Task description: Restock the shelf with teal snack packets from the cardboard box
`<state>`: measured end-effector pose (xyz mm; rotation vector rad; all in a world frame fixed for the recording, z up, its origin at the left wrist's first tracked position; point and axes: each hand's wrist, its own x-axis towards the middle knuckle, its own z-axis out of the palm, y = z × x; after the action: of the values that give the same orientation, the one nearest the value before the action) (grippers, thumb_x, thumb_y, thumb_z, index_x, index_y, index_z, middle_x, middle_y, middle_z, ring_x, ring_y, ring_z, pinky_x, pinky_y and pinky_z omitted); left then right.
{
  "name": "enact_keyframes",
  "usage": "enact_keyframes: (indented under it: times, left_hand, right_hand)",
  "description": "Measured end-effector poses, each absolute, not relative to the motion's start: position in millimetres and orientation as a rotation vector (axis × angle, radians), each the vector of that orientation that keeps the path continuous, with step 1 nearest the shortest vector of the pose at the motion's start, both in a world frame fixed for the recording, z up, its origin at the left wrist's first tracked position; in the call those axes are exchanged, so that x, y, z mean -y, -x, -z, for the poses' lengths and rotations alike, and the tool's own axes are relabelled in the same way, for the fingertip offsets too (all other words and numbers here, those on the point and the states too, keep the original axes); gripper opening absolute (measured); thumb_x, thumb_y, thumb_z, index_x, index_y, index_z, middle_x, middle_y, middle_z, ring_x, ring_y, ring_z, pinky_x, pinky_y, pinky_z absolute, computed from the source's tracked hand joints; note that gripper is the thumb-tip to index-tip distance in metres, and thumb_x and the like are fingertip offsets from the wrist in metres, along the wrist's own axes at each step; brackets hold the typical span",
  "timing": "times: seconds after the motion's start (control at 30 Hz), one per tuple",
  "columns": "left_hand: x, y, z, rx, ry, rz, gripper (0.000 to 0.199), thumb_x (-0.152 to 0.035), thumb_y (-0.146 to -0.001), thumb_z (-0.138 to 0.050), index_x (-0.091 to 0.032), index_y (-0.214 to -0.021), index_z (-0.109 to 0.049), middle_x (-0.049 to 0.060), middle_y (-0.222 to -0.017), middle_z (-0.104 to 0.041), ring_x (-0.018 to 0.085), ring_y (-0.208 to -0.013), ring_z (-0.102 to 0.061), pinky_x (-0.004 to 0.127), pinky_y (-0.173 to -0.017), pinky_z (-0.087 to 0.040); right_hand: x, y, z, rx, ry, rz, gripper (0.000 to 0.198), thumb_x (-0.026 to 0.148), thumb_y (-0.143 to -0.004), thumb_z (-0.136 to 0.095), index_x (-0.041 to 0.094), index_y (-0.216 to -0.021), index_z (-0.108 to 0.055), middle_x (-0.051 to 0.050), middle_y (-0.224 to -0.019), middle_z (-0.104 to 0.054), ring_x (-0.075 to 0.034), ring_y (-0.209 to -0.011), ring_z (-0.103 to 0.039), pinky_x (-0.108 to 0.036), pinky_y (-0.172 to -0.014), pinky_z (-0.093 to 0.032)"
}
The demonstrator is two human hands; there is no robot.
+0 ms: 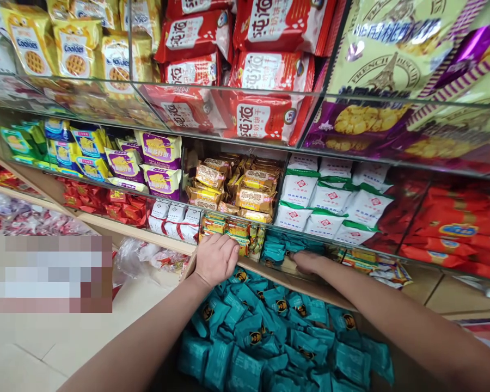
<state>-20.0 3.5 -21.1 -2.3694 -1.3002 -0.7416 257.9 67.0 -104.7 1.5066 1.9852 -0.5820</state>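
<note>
Teal packets (265, 337) fill a big box by the shelf

Lots of teal packets lie in a brown box (306, 289), right under the hands. A few more sit in a shelf bin (286, 265). The person's left hand (216, 258) has its fingers bent close together, clamped on the box's edge. The right hand (308, 263) reaches into the bin, near the packets there. Its fingertips are hard to see, so one cannot tell if they are apart or pinching. White packs (330, 204) with green edges stand above.
</note>
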Motion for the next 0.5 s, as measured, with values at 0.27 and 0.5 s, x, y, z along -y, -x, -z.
enact_keyframes:
  times: [0.27, 0.5]
  left_hand:
    - [-3.5, 19.9, 21.2, 1.323, 2.375, 0.698, 0.026, -0.024, -0.086, -0.037, -0.018, -0.074, -0.059, 0.004, -0.068, -0.058, 0.019, -0.066, -0.048, 0.034, -0.063, -0.027]
    - [-1.3, 21.0, 21.5, 1.341, 2.379, 0.691, 0.026, -0.024, -0.086, -0.036, -0.018, -0.073, -0.058, 0.004, -0.069, -0.060, 0.019, -0.069, -0.049, 0.034, -0.065, -0.028]
  right_hand:
    - [-64.6, -253.4, 100.0, -1.874, -1.513, 0.552, 0.023, 0.029, -0.084, -0.053, 0.014, -0.102, -0.056, -0.006, -0.106, -0.056, -0.017, -0.095, -0.055, -0.038, -0.082, -0.046]
    - [-58.3, -256.0, 90.9, -1.907, -1.501, 0.513, 0.025, 0.029, -0.084, -0.053, 0.015, -0.104, -0.055, -0.007, -0.109, -0.055, -0.018, -0.097, -0.054, -0.039, -0.083, -0.046]
